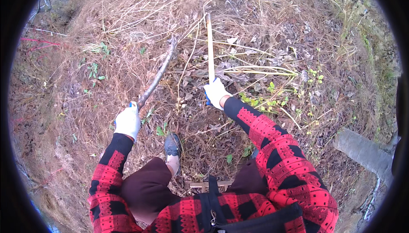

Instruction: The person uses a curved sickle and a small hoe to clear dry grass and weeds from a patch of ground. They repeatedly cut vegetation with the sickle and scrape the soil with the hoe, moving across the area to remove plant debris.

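Observation:
My left hand [127, 121], in a white work glove with blue on the palm side, grips the lower end of a crooked grey-brown branch [161, 70]. The branch slants up and away to the right, its far part among dry stalks. Gloved the same way, my right hand [218, 93] is closed around a straight, pale wooden handle [210, 51]. This handle points away from me and darkens at its far end; whether a blade is fixed there I cannot tell. Dry grass [127, 60] and brown leaves cover the ground under both hands.
Pale cut stalks [258, 70] lie right of the handle, near a leafy green shoot [271, 100]. A grey trunk or log [364, 150] is at the right. Between my legs shows a wooden seat edge [195, 184]. My left shoe [173, 145] is on the ground.

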A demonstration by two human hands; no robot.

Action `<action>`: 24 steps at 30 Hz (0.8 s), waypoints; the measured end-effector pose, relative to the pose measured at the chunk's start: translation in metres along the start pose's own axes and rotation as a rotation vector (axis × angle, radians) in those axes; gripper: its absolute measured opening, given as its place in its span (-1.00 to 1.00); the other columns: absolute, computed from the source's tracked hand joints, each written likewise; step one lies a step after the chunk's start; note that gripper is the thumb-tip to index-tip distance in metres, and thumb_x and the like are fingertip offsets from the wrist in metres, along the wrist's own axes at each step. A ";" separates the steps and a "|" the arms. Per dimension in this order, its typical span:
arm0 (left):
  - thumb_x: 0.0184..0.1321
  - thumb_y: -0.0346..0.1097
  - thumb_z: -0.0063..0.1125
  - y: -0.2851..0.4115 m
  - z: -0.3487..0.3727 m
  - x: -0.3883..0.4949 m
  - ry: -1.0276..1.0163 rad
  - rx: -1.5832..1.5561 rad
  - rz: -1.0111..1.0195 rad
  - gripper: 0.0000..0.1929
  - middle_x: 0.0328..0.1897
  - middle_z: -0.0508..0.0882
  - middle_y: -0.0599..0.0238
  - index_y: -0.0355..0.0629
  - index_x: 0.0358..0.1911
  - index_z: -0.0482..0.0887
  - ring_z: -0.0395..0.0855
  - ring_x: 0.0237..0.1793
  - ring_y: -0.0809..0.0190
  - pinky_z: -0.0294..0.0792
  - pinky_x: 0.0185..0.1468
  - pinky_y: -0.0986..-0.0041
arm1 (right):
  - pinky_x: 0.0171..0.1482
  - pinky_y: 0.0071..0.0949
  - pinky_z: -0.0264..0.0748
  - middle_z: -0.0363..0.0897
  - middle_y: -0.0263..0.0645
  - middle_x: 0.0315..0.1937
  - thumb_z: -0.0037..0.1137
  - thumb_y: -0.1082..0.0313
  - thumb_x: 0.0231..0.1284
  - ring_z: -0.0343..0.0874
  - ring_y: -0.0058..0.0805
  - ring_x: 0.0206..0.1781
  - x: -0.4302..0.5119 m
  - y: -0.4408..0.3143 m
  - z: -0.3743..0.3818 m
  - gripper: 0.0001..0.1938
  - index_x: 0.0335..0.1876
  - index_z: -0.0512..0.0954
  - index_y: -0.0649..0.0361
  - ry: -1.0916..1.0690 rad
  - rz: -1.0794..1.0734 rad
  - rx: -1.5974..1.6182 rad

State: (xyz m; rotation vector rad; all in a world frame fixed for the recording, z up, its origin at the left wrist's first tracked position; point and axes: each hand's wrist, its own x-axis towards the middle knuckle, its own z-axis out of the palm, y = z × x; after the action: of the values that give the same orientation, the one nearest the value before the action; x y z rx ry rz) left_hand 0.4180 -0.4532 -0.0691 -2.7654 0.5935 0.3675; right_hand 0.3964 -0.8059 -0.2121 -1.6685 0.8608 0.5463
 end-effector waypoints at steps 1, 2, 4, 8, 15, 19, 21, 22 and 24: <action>0.35 -0.39 -0.09 -0.001 0.001 -0.002 -0.016 0.020 -0.001 -0.79 -0.45 0.72 0.02 -0.28 -0.03 0.52 0.77 -0.43 -0.07 0.58 -0.37 0.14 | -0.32 -0.23 0.59 0.60 -0.05 -0.26 0.17 0.22 0.27 0.63 -0.23 -0.32 0.009 0.019 0.009 -0.63 0.02 0.36 0.27 -0.059 0.025 0.052; 0.35 -0.39 -0.09 -0.003 0.002 -0.005 -0.004 0.042 0.001 -0.79 -0.46 0.72 0.02 -0.28 -0.03 0.53 0.77 -0.43 -0.07 0.58 -0.37 0.14 | -0.32 -0.22 0.58 0.59 -0.06 -0.25 0.20 0.23 0.26 0.63 -0.23 -0.30 0.010 0.038 0.018 -0.63 0.02 0.36 0.25 -0.053 -0.019 0.166; 0.37 -0.37 -0.08 -0.004 0.005 -0.007 -0.054 0.028 -0.028 -0.77 -0.47 0.72 0.04 -0.27 0.01 0.54 0.77 -0.44 -0.04 0.58 -0.37 0.16 | -0.57 -0.31 0.45 0.49 -0.26 -0.43 0.24 0.26 0.29 0.48 -0.41 -0.53 0.013 0.050 0.004 -0.71 -0.09 0.35 0.16 -0.103 -0.041 0.369; 0.38 -0.35 -0.09 -0.002 0.011 -0.006 0.003 0.079 -0.012 -0.72 -0.45 0.72 0.06 -0.27 0.08 0.54 0.77 -0.43 0.00 0.59 -0.36 0.17 | -0.64 -0.39 0.36 0.40 -0.38 -0.59 0.26 0.22 0.32 0.39 -0.47 -0.63 0.006 0.013 -0.034 -0.75 -0.31 0.41 0.13 -0.186 -0.070 0.499; 0.35 -0.36 -0.05 -0.019 0.016 -0.018 0.046 0.097 0.025 -0.71 -0.42 0.73 0.08 -0.25 0.09 0.54 0.78 -0.43 -0.01 0.59 -0.37 0.19 | -0.70 -0.49 0.29 0.33 -0.47 -0.66 0.23 0.25 0.35 0.30 -0.58 -0.74 -0.040 0.044 -0.086 -0.78 -0.24 0.38 0.08 -0.100 -0.049 0.408; 0.36 -0.36 -0.06 -0.033 0.020 -0.034 0.029 0.127 0.044 -0.73 -0.42 0.72 0.08 -0.23 0.08 0.55 0.78 -0.42 0.01 0.59 -0.39 0.19 | -0.71 -0.51 0.24 0.32 -0.49 -0.67 0.22 0.26 0.35 0.26 -0.61 -0.74 -0.136 0.125 -0.109 -0.79 -0.20 0.36 0.01 -0.094 0.124 0.477; 0.36 -0.37 -0.07 -0.035 0.025 -0.044 0.054 0.117 0.077 -0.75 -0.42 0.72 0.07 -0.20 0.04 0.55 0.78 -0.42 0.02 0.58 -0.40 0.18 | -0.70 -0.53 0.23 0.31 -0.50 -0.67 0.23 0.27 0.34 0.26 -0.63 -0.73 -0.167 0.141 -0.119 -0.78 -0.23 0.36 0.01 -0.016 0.173 0.419; 0.36 -0.37 -0.07 -0.034 0.028 -0.047 0.066 0.106 0.074 -0.76 -0.42 0.72 0.08 -0.19 0.04 0.56 0.78 -0.42 0.02 0.58 -0.40 0.18 | -0.70 -0.53 0.23 0.29 -0.51 -0.68 0.25 0.27 0.33 0.25 -0.66 -0.72 -0.176 0.141 -0.124 -0.78 -0.24 0.36 0.00 -0.043 0.163 0.498; 0.36 -0.37 -0.06 -0.034 0.030 -0.053 0.064 0.069 0.050 -0.74 -0.41 0.72 0.09 -0.16 0.05 0.58 0.77 -0.42 0.00 0.58 -0.37 0.16 | -0.68 -0.55 0.25 0.31 -0.52 -0.63 0.27 0.25 0.32 0.26 -0.68 -0.71 -0.179 0.127 -0.126 -0.76 -0.26 0.36 0.00 0.023 0.088 0.470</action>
State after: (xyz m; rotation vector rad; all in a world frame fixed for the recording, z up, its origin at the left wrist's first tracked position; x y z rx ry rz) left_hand 0.3800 -0.3944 -0.0731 -2.7090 0.6785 0.2648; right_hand 0.1756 -0.8951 -0.1259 -1.2145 0.9953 0.3494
